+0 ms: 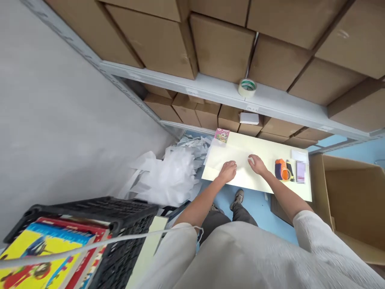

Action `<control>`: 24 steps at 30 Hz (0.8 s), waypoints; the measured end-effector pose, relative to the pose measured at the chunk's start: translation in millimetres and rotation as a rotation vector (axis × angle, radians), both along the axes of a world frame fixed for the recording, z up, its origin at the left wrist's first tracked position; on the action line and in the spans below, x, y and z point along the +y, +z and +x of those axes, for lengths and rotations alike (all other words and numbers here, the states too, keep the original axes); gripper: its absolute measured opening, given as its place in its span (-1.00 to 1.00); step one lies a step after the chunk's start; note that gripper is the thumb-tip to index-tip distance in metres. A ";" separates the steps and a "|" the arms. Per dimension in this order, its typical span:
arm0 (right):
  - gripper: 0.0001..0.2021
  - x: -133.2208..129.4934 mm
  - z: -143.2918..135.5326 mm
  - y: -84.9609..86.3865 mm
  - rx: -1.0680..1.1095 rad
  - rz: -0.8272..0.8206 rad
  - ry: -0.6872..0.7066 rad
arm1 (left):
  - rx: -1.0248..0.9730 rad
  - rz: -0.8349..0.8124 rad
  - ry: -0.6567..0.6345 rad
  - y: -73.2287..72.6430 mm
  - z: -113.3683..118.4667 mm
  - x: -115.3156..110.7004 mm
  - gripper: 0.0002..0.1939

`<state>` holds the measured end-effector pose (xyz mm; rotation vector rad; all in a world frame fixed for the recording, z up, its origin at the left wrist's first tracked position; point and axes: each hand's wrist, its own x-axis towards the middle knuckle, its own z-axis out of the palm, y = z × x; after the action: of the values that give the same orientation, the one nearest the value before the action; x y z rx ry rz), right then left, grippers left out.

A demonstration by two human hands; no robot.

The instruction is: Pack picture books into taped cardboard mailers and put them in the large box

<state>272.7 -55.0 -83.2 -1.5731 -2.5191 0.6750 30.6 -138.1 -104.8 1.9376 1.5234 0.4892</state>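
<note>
My left hand (228,171) rests over the left part of a pale yellow table (258,182), fingers curled over a thin whitish sheet (230,157) that is hard to tell from the surface. To its right, my right hand (256,163) is above the same sheet with thumb and fingers apart, and nothing shows between them. A small pink picture booklet (221,135) lies at the table's back left corner. An orange tape dispenser (281,168) with a tape roll, and a black and yellow cutter (290,170), lie right of my right hand.
Shelves of cardboard boxes (222,48) stand behind the table, with a tape roll (247,87) on the shelf edge. White wrapping sheets (171,174) are piled at left. A black crate (129,237) of books is near left; an open carton (355,196) stands right.
</note>
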 end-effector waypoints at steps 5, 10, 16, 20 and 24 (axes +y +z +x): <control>-0.56 24.7 33.9 -20.8 -0.032 -0.063 0.012 | -0.009 -0.083 -0.068 -15.2 67.2 21.3 -0.72; -0.58 36.9 48.7 -28.6 -0.113 -0.090 0.021 | 0.044 -0.206 -0.086 -21.0 99.7 29.7 -0.82; -0.55 29.1 41.3 -29.0 -0.164 0.024 -0.044 | 0.143 -0.176 0.080 -24.8 83.3 19.1 -0.53; -0.44 13.9 27.5 -42.0 -0.148 -0.036 0.059 | 0.245 -0.232 0.243 -34.7 60.1 15.5 -0.26; -0.33 -10.1 18.1 -58.4 -0.229 -0.112 0.041 | 0.286 -0.306 0.214 -46.8 38.9 12.3 -0.12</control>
<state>290.8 -65.1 -141.6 -1.7320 -2.7262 0.6878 69.5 -125.8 -151.7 1.6670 1.8748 0.0566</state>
